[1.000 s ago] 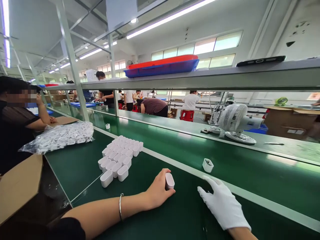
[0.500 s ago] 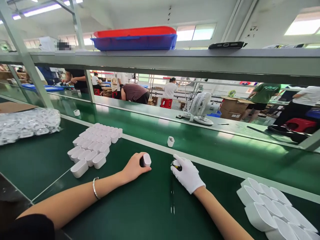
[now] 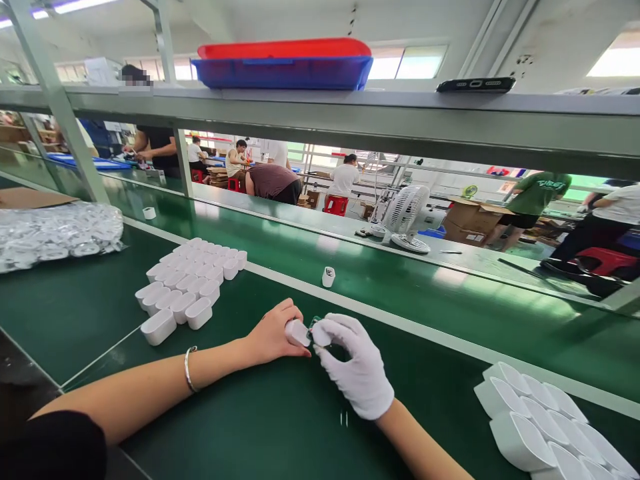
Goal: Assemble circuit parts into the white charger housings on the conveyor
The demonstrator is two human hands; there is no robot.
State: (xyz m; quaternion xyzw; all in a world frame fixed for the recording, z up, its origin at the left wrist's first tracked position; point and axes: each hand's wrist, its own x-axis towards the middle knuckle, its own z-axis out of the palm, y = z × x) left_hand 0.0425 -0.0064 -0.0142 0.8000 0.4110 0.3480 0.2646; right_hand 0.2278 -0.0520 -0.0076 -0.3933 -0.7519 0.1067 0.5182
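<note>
My left hand [image 3: 277, 333], bare with a silver bangle at the wrist, grips a white oval plastic housing [image 3: 297, 333] tilted toward the right. Close beside it, my white-gloved right hand [image 3: 357, 363] pinches a small white part [image 3: 321, 335] with a bit of green circuit board [image 3: 313, 327] showing. The two parts meet or nearly meet; whether they touch I cannot tell. Beyond the hands, a white housing with dark contents [image 3: 329, 277] stands on the green conveyor belt [image 3: 430, 300].
Rows of white housings [image 3: 187, 280] stand at the left, with more [image 3: 545, 417] at the right. A clear bag of parts [image 3: 60, 233] lies far left. A shelf [image 3: 310, 107] crosses overhead, carrying red and blue trays [image 3: 283, 72] and a phone [image 3: 475, 85]. A fan [image 3: 407, 210] and several people are beyond.
My right hand has moved left with its part, up to the housing in my left hand. That housing has tipped to the right. The housing on the belt has shifted left.
</note>
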